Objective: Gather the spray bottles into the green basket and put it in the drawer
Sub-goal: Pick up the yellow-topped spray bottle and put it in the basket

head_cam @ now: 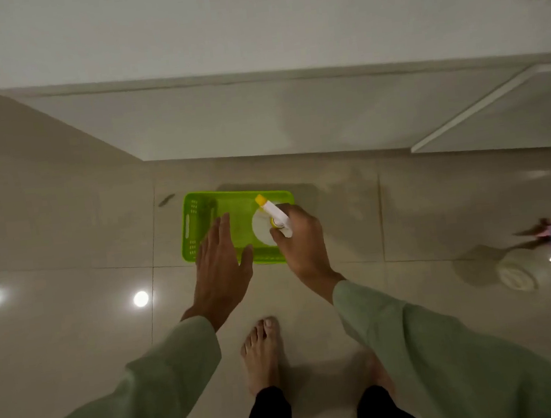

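Observation:
A bright green basket (199,217) sits on the tiled floor in front of a white cabinet. My right hand (300,240) grips the neck of a white spray bottle with a yellow nozzle (272,211), held upright over the right half of the basket. My left hand (220,261) hovers flat, fingers apart, above the basket's near left edge and holds nothing. A second spray bottle with a pink and blue trigger head (527,262) stands on the floor at the far right.
The white cabinet (256,114) rises just behind the basket, and an open white drawer or door panel (496,108) juts out at the upper right. My bare feet (261,354) stand just behind the basket. Ceiling lights reflect off the glossy tiles at left.

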A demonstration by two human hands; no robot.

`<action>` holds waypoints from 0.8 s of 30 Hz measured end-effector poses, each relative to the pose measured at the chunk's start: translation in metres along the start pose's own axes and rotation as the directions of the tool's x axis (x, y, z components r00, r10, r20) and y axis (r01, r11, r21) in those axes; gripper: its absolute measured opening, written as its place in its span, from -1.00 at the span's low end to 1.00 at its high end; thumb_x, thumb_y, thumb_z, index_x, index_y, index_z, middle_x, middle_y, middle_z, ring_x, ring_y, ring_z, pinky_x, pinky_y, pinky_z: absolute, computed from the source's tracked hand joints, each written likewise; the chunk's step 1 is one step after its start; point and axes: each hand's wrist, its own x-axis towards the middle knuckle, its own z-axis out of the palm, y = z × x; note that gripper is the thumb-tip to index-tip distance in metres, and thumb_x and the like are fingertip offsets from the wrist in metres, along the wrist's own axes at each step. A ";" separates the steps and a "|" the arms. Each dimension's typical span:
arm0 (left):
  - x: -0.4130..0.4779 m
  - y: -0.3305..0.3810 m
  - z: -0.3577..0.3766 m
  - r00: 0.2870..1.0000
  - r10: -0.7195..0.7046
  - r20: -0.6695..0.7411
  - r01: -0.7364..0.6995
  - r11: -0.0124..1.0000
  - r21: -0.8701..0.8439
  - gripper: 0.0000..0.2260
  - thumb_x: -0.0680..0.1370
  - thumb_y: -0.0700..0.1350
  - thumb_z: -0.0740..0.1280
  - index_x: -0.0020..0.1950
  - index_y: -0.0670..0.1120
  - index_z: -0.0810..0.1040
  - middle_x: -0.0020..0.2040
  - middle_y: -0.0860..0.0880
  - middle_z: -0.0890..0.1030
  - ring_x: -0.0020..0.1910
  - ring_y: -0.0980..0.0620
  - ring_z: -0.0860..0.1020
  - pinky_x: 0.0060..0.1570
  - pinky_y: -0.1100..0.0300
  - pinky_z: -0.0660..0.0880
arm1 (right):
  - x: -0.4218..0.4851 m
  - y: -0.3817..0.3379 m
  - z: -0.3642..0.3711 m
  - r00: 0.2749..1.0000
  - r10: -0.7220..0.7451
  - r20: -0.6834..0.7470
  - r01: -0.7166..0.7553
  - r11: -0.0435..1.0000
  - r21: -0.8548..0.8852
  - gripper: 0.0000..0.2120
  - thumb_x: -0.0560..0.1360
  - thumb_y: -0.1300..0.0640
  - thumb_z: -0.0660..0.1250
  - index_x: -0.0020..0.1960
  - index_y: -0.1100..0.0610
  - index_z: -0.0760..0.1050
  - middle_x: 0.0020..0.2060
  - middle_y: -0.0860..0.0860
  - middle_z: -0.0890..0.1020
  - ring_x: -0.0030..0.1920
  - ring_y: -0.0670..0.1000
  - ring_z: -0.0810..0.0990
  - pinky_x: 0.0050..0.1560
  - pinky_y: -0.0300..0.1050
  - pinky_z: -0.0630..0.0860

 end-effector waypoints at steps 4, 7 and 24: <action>0.036 -0.028 0.009 0.999 0.026 0.023 -0.026 1.000 0.013 -0.36 0.60 -0.06 0.27 0.58 -0.13 0.04 0.59 -0.14 0.12 0.56 -0.13 0.11 0.50 -0.11 0.13 | 0.018 0.020 0.040 0.999 -0.027 -0.031 0.024 0.995 -0.099 -0.77 0.42 0.38 0.39 0.06 0.22 0.59 -0.08 0.11 0.68 -0.08 0.16 0.64 -0.12 -0.20 0.38; 0.050 -0.045 0.017 0.998 0.044 0.054 -0.046 0.998 0.039 -0.36 0.60 -0.05 0.26 0.58 -0.12 0.03 0.59 -0.14 0.11 0.57 -0.13 0.10 0.51 -0.10 0.12 | 0.023 0.031 0.061 0.997 0.001 -0.077 -0.010 0.992 -0.128 -0.76 0.43 0.39 0.38 0.08 0.26 0.59 -0.04 0.15 0.68 -0.05 0.21 0.63 -0.10 -0.16 0.37; -0.014 0.016 -0.044 0.976 0.156 0.152 -0.158 0.987 0.002 -0.40 0.59 -0.10 0.26 0.57 -0.13 0.08 0.57 -0.13 0.16 0.55 -0.11 0.15 0.49 -0.04 0.16 | -0.036 -0.020 -0.028 0.992 0.117 -0.049 -0.118 0.993 0.001 -0.35 0.45 0.06 0.54 0.45 0.15 0.36 0.31 0.06 0.51 0.26 -0.13 0.46 0.26 -0.29 0.39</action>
